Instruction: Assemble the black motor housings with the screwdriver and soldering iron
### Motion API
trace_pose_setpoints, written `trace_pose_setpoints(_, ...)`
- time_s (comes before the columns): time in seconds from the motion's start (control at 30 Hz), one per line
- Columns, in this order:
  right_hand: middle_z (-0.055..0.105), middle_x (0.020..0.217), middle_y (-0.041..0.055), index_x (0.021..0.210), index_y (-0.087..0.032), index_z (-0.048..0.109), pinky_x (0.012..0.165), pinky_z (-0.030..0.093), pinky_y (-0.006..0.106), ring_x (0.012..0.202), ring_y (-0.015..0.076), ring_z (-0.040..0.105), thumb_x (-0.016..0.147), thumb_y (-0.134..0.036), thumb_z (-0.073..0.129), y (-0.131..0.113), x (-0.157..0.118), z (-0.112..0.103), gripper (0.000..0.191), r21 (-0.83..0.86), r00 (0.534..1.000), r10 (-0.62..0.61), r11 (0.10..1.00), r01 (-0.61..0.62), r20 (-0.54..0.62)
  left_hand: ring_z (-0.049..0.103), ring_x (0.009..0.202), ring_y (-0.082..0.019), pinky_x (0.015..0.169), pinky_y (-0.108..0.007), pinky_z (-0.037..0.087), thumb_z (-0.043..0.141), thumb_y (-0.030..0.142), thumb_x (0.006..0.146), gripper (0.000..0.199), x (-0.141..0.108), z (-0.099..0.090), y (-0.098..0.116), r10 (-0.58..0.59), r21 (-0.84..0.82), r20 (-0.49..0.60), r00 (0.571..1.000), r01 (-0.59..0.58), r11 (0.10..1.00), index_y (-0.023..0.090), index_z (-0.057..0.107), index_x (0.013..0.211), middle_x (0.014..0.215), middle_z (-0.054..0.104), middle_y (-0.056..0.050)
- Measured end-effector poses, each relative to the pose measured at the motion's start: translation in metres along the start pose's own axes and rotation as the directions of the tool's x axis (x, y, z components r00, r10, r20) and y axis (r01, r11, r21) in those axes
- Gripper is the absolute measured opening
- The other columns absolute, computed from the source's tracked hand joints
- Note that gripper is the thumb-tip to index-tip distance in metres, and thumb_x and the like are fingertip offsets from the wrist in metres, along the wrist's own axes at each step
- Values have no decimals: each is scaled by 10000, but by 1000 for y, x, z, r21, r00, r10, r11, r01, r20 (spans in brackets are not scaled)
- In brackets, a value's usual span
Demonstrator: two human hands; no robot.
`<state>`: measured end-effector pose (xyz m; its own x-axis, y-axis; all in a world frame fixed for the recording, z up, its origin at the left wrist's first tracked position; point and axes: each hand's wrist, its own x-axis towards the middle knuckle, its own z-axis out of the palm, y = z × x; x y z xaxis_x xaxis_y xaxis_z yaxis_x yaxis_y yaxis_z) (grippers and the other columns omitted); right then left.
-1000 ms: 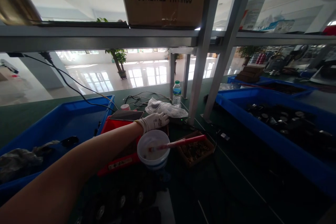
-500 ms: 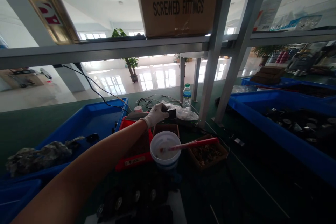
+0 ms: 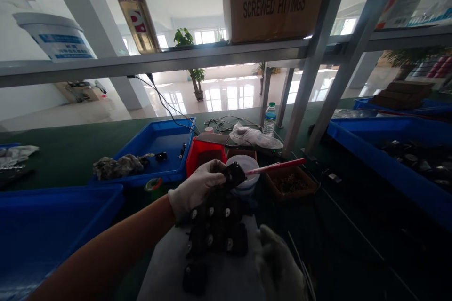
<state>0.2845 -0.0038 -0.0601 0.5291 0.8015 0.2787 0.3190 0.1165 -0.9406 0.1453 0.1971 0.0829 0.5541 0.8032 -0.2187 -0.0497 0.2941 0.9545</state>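
1. A long green-topped work surface crosses the view, with an aluminium shelf rail running above it on upright posts.
2. On that shelf sit a cardboard box printed "SCREWED FITTINGS" and a tall aerosol can with a red top.
3. To the right, a large blue plastic crate holds metal fittings, dim in the shadow. To the left, a shallower blue tray holds a crumpled grey cloth.
4. Farther along stand a red bin and a white plastic tub, with a red-handled brush leaning out of the tub. Just beside them is a brown tray of small brass-coloured parts.
5. Nearest the person, a white sheet carries black fittings with round metal centres, set in rough columns.
6. The left hand, in a white work glove, sits just above those columns. Its grip is clenched on one small black fitting, which is held up beside the tub.
7. The right hand, also gloved, is at the lower edge of the view, just beside the sheet (badly blurred and cut off by the frame). I cannot tell whether its grip is open or closed.
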Motion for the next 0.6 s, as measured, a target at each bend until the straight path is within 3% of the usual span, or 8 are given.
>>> trace_pose_setpoints(0.03, 711, 1201, 127, 1421, -202, 597, 676, 627, 276, 810, 184, 715, 966, -375, 691, -4, 9, 2, 497, -88, 992, -124, 988, 124, -4, 729, 810, -200, 724, -314, 599, 839, 144, 680, 385, -16, 3, -10, -38, -36, -6, 999, 38, 999, 201, 617, 989, 914, 730, -33)
trace_pose_setpoints(0.13, 545, 1456, 214, 1566, -186, 401, 777, 665, 406, 1100, 301, 699, 955, -403, 682, -17, 29, 13, 707, -236, 902, -431, 875, 422, 13, 706, 756, -182, 692, -294, 576, 835, 163, 640, 364, -54, 13, -38, -121, -127, -19, 992, 118, 985, 211, 618, 927, 859, 705, -9)
trace_pose_setpoints(0.23, 553, 1441, 207, 1599, -206, 321, 858, 664, 463, 1220, 341, 666, 971, -348, 662, -27, 32, 25, 729, -260, 829, -545, 789, 557, 121, 695, 731, -182, 697, -294, 567, 817, 178, 638, 300, -81, 20, -57, -164, -195, -5, 986, 160, 968, 206, 636, 875, 816, 684, -7)
trace_pose_setpoints(0.3, 599, 1400, 177, 1577, -228, 348, 935, 644, 479, 1252, 333, 657, 970, -301, 652, -31, 24, 28, 683, -219, 813, -559, 783, 582, 160, 704, 771, -187, 746, -292, 567, 803, 183, 652, 294, -96, 20, -64, -168, -235, -2, 986, 163, 958, 212, 653, 903, 822, 684, -6)
trace_pose_setpoints(0.37, 607, 1414, 168, 1551, -224, 379, 998, 619, 471, 1299, 321, 635, 940, -265, 662, -35, 16, 25, 675, -142, 833, -522, 824, 548, 184, 714, 832, -201, 803, -301, 569, 805, 201, 681, 304, -109, 17, -67, -181, -259, 12, 983, 178, 949, 224, 667, 951, 855, 695, -12)
trace_pose_setpoints(0.43, 603, 1441, 168, 1532, -205, 398, 1043, 595, 450, 1338, 308, 614, 881, -228, 695, -38, 11, 18, 715, -49, 881, -415, 899, 436, 229, 721, 895, -230, 848, -340, 578, 825, 283, 741, 301, -119, 11, -66, -206, -222, 56, 977, 213, 951, 233, 685, 1003, 917, 716, -36)
trace_pose_setpoints(0.53, 639, 1412, 153, 1486, -201, 453, 1040, 590, 442, 1278, 291, 656, 803, -195, 731, -45, 13, 8, 738, 105, 922, -198, 979, 173, 332, 707, 1104, -286, 948, -384, 571, 872, 383, 764, 462, -126, 4, -63, -152, -74, 79, 985, 158, 985, 251, 701, 1172, 1143, 737, -88)
trace_pose_setpoints(0.6, 670, 1361, 133, 1448, -214, 497, 1003, 601, 436, 1190, 276, 697, 769, -200, 757, -49, 17, 4, 727, 183, 913, -66, 983, -9, 402, 643, 1278, -311, 1049, -396, 531, 919, 383, 726, 647, -124, 4, -61, -76, -28, 96, 992, 80, 996, 256, 667, 1309, 1334, 694, -107)
